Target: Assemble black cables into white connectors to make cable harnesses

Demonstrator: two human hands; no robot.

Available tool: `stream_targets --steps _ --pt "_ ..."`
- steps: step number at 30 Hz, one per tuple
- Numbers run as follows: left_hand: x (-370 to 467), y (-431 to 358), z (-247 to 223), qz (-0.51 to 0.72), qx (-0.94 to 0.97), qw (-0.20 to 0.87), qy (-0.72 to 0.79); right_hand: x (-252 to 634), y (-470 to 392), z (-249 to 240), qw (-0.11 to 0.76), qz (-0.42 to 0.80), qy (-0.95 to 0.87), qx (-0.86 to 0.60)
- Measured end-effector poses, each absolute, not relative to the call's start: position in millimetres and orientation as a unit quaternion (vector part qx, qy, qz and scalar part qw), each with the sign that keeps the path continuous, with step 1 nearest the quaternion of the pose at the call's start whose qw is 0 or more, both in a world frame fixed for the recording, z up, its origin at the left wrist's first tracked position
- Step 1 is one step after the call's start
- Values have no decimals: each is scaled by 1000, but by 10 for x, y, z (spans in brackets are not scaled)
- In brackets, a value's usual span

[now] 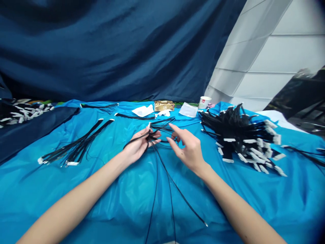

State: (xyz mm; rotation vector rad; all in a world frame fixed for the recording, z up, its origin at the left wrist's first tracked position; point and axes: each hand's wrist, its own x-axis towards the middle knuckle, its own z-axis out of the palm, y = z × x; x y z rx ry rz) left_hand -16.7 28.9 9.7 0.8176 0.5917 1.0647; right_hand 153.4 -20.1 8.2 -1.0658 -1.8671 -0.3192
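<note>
A bundle of thin black cables (162, 165) with a white connector (149, 125) is gripped in my left hand (138, 145), near the middle of the view. Some of its strands loop around the hand, and several hang down toward the front, one ending in a small metallic tip. Just right of the bundle is my right hand (189, 146), thumb and index finger apart, beside the looping strands. Its other fingers are curled and partly hidden; whether any strand is between them is unclear.
Black cables with white connectors (73, 145) lie left on the blue sheet (106, 200). A large cable pile (238, 130) is at the right, another (25, 112) at far left. Behind stand a brown packet (164, 105), white papers (188, 110) and a paper cup (204, 102).
</note>
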Motion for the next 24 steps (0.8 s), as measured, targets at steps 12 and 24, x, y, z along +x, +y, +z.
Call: stream_targets --steps 12,24 --pt "-255 337 205 458 335 783 255 1675 -110 85 381 -320 -747 -442" --pt "-225 345 187 478 297 790 242 1615 -144 37 385 -441 -743 -324"
